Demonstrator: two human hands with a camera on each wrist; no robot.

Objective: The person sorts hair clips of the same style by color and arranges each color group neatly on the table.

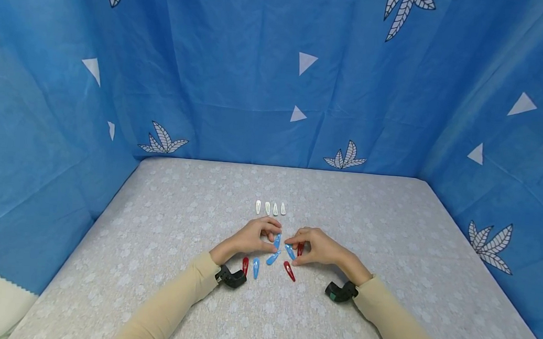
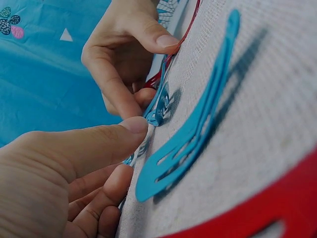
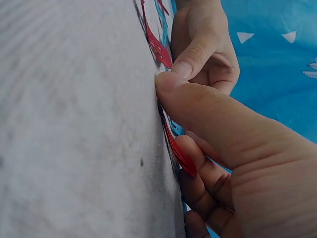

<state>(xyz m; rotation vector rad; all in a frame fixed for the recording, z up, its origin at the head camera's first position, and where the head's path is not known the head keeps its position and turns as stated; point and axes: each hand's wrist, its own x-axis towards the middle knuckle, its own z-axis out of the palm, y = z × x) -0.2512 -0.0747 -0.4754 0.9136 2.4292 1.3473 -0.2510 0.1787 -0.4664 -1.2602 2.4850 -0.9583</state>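
Note:
My left hand point(image 1: 252, 235) holds a blue snap hair clip point(image 1: 277, 240) by its ends, between thumb and forefinger. Across a small gap, my right hand point(image 1: 321, 246) pinches another blue hair clip point(image 1: 290, 251) lengthwise, low over the cloth. A red hair clip point(image 1: 300, 249) lies under the right palm, beside the curled fingers in the right wrist view. Just below the left thumb rests a slanted blue hair clip point(image 1: 272, 258). Nearer me lie a red hair clip point(image 1: 289, 271), a blue hair clip point(image 1: 256, 267) and a red hair clip point(image 1: 245, 265) close to the left wrist.
Several white hair clips point(image 1: 267, 208) stand in a row beyond the hands. A pale patterned cloth point(image 1: 186, 300) covers the table. Blue curtains point(image 1: 239, 83) enclose the back and both sides. Each wrist wears a black camera band point(image 1: 232, 277).

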